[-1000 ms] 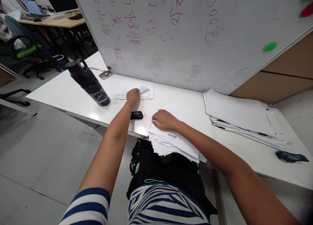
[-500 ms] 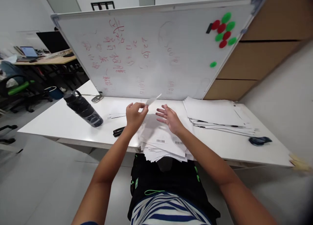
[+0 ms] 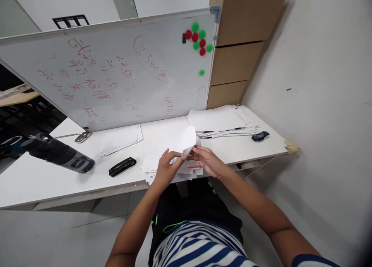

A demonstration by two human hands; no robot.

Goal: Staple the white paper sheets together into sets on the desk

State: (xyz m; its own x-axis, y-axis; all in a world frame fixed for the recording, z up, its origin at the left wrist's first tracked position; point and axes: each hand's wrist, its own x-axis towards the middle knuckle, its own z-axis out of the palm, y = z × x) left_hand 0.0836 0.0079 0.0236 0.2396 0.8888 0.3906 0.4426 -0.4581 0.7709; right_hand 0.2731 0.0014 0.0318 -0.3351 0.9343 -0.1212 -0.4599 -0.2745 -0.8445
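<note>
A person in a striped shirt point(image 3: 200, 245) and black shorts point(image 3: 194, 209) holds both hands over the near edge of the desk point(image 3: 252, 156). The left hand point(image 3: 169, 167) pinches the lower edge of a bent paper point(image 3: 188, 139) between thumb and forefinger. The right hand point(image 3: 211, 163) reaches that paper's lower right side with its fingertips, the fingers slightly parted; whether they pinch it cannot be told. The paper is raised above a loose pile point(image 3: 154, 164). Left of the pile lies a black stapler point(image 3: 122, 166), with a dark bottle point(image 3: 59, 154) beyond it to the left. Farther back are a few sheets point(image 3: 123, 138), a mouse point(image 3: 82, 136) and, on the right, a larger stack point(image 3: 216, 120). Behind stands a whiteboard point(image 3: 122, 96) with red and green magnets point(image 3: 195, 37), beside brown boxes point(image 3: 240, 17).
</note>
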